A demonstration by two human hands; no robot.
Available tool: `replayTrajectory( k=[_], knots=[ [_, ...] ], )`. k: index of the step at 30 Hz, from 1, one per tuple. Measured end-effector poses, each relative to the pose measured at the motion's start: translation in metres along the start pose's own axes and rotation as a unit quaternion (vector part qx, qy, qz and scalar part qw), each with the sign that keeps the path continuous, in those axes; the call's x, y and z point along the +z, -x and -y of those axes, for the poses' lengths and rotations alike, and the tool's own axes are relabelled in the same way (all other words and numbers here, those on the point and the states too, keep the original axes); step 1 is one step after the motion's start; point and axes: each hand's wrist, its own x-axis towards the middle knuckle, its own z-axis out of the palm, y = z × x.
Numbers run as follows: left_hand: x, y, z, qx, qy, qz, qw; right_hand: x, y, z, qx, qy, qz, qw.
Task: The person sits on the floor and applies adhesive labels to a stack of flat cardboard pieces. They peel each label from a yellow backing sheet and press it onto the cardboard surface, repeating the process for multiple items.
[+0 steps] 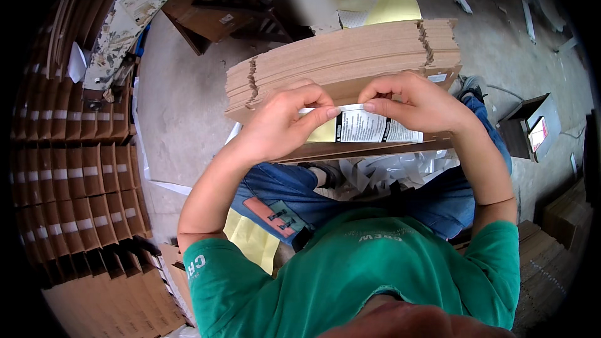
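Observation:
Between both hands stretches a printed label (363,126), white with black bands and a yellow part at its left end. My left hand (282,117) pinches its upper edge between thumb and forefinger near the middle. A short way to the right, my right hand (418,99) pinches the same edge in a like grip. The label hangs over the near side of a stack of flat brown cardboard (338,50), standing on edge in front of my body. Whether the label touches the cardboard, I cannot tell. A small white sticker (437,77) shows on the cardboard by my right wrist.
Rows of folded cardboard cartons (75,172) stand at the left. Yellow sheets (382,3) lie beyond the stack, and another yellow sheet (250,238) is by my left leg. Crumpled clear plastic (391,172) lies between my legs. An open dark box (529,126) sits at the right.

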Motion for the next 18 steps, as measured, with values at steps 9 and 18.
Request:
replayTrajectory(
  k=[9, 18],
  knots=[
    [0.009, 0.002, -0.002, 0.089, -0.023, -0.058, 0.994, 0.003, -0.008, -0.010, 0.076, -0.168, 0.026, 0.982],
    [0.017, 0.006, -0.001, 0.077, 0.016, -0.083, 0.993, 0.005, -0.002, -0.012, 0.067, -0.164, 0.031, 0.984]
  ],
)
